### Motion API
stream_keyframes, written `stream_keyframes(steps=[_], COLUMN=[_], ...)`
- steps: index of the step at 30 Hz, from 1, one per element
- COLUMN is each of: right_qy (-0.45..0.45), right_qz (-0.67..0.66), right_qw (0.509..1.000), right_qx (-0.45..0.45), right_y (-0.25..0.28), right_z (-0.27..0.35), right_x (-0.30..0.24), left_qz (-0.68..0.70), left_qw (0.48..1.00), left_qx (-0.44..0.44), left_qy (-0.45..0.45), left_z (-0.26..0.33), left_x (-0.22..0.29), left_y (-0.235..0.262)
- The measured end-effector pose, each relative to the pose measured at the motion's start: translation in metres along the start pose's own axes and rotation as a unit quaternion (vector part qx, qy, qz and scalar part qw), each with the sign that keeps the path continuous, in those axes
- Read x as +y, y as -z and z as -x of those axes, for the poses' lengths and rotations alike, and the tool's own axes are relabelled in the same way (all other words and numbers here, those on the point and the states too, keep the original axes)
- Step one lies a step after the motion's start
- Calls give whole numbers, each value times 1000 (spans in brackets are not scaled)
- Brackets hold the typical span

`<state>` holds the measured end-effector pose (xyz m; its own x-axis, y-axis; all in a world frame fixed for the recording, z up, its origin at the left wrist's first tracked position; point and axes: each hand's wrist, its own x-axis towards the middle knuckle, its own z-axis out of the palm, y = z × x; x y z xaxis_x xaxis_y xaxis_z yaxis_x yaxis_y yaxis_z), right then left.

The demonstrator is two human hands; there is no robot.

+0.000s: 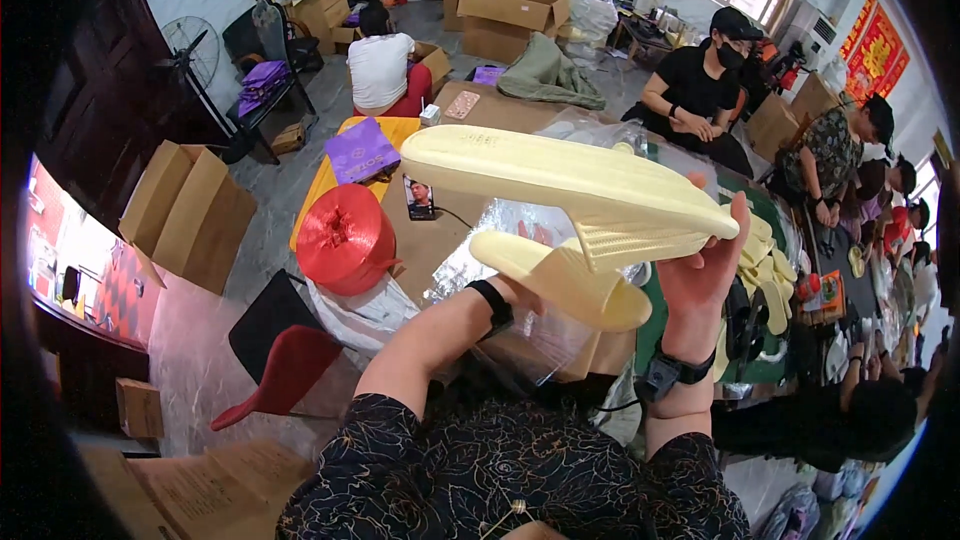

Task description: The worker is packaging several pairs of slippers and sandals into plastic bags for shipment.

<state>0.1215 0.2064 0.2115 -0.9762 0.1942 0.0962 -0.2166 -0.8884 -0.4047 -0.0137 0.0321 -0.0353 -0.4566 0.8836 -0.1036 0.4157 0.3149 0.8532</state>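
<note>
In front of my chest I hold up a pair of pale yellow slide slippers. The upper slipper (490, 162) is tilted on its side, its ribbed strap facing down and to the right. My right hand (712, 258) grips it at its right end, thumb at the edge and some fingers hidden behind it. Just below hangs the lower slipper (600, 292), sole and strap showing. My left hand (522, 292) holds this one from its near left side; most of its fingers are behind the slipper, with fingertips peeking out above it.
Beyond the slippers, clear plastic film (510, 215) covers part of the table. A red twine roll (345, 240), a phone (419, 198) and a purple package (362, 150) lie to the left. More yellow slippers (772, 275) are piled at right. Co-workers (700, 90) sit around.
</note>
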Motion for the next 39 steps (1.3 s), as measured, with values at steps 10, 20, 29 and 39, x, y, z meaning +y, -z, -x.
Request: stream_keyframes(steps=[10, 20, 29, 39], right_qy=[-41, 119, 141, 44], right_qz=[18, 86, 11, 57], right_qw=[990, 989, 989, 995], right_qx=[-131, -31, 30, 62], right_y=[-3, 19, -10, -5], right_z=[13, 56, 95, 83], right_x=[-5, -33, -37, -16], left_qz=[-8, -24, -445, -448], left_qw=[1000, 997, 859, 855], left_qx=[-17, -68, -126, -191], left_qy=[10, -17, -219, -180], left_z=[22, -31, -69, -90], left_x=[-7, 17, 18, 43], left_y=[30, 61, 52, 44])
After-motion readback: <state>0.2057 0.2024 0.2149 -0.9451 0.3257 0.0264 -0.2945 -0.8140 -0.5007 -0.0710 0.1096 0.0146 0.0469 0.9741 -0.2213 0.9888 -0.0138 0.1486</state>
